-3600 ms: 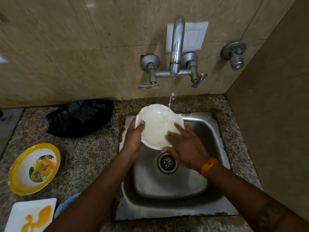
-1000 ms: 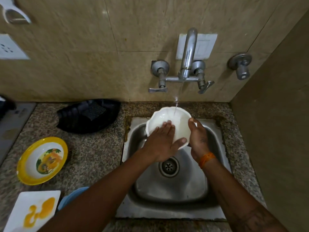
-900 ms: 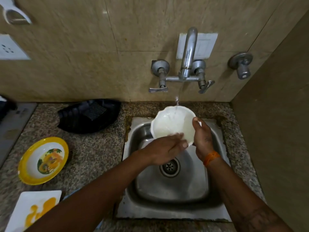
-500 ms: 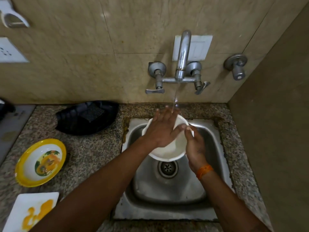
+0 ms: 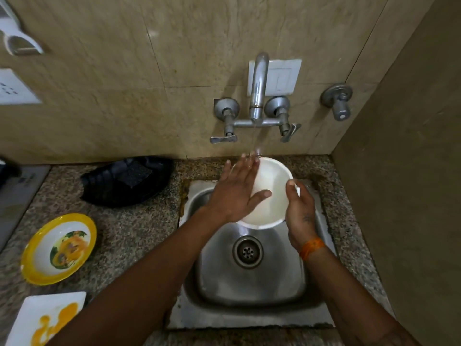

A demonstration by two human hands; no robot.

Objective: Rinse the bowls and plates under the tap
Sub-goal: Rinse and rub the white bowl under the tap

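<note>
At the far left of the frame, low down, a white square plate (image 5: 42,318) smeared with orange sauce lies on the speckled counter (image 5: 129,233). Just above it sits a yellow-rimmed bowl (image 5: 58,248) with food residue in its middle. Further up, against the wall, a black ribbed tray (image 5: 112,188) holds a dark scrubbing pad (image 5: 134,174).

In the centre the steel sink (image 5: 252,283) is sunk into the counter, its drain (image 5: 247,251) in plain view below my hands. My left hand (image 5: 234,193) lies flat with fingers straight, spread across the left side of the white bowl (image 5: 273,196), its fingertips reaching into the water stream; it covers that part of the bowl from view. The bowl is held tilted over the back of the sink, directly under the tap (image 5: 258,91), which is running.

My right hand (image 5: 298,211) has its grip clamped on the bowl's right rim, thumb curled over the edge. An orange band (image 5: 311,247) circles that wrist.

On the wall to the right of the tap is a separate metal valve (image 5: 336,99), and behind the spout a white switch plate (image 5: 282,76).
</note>
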